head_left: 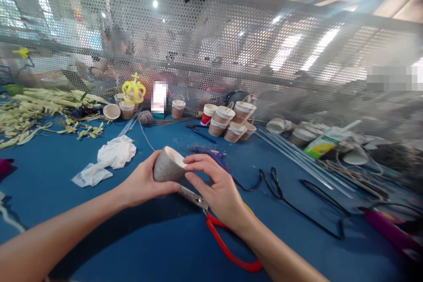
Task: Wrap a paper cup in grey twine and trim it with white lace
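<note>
A paper cup (169, 168) wrapped in grey yarn is tilted in my left hand (147, 180), with its white mouth facing up and right. My left fingers curl round its far side and the thumb lies along its bottom edge. At the rim, my right hand (214, 183) has its fingers over the edge and its thumb just below. Red-handled scissors (228, 251) lie on the table under the right hand. A grey yarn ball (145, 117) sits farther back, and a strand from it runs to the cup.
The blue table (139, 246) also bears crumpled white cloth (116, 152), a blue glue gun (211, 155), and a black cord (297, 207). Small wrapped buckets (231, 119) stand behind. Clear sticks (304, 158) lie right, dried husks (29, 101) left. A perforated metal screen (165, 35) closes the back.
</note>
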`<state>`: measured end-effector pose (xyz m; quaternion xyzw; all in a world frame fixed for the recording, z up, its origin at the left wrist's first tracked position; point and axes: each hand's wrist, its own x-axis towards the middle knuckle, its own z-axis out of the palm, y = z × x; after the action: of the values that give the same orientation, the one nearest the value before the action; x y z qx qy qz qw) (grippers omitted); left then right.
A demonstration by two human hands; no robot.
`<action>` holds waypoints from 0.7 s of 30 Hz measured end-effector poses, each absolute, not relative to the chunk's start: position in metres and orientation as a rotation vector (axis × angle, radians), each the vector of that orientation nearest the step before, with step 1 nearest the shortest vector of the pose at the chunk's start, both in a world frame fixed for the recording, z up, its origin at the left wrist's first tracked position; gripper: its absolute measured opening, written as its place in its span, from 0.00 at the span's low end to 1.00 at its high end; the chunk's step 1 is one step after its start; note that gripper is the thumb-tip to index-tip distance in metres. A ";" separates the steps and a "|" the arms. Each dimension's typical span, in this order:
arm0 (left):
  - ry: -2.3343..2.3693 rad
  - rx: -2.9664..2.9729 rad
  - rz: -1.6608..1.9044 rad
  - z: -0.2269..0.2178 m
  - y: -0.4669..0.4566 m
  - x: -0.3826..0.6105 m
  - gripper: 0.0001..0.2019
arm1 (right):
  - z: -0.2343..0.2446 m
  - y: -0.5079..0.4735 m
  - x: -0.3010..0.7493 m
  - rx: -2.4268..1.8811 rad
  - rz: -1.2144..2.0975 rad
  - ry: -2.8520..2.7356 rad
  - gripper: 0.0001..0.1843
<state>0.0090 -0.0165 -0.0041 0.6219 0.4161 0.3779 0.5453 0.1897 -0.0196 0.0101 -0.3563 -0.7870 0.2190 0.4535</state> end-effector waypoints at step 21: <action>1.262 1.636 1.137 0.004 -0.012 -0.002 0.29 | 0.035 -0.023 0.201 -1.214 0.283 -2.018 0.11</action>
<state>-0.0015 -0.0116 0.0035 0.6411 0.4945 0.4458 0.3818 0.2011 -0.0234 0.0354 -0.4744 -0.7886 0.1106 0.3753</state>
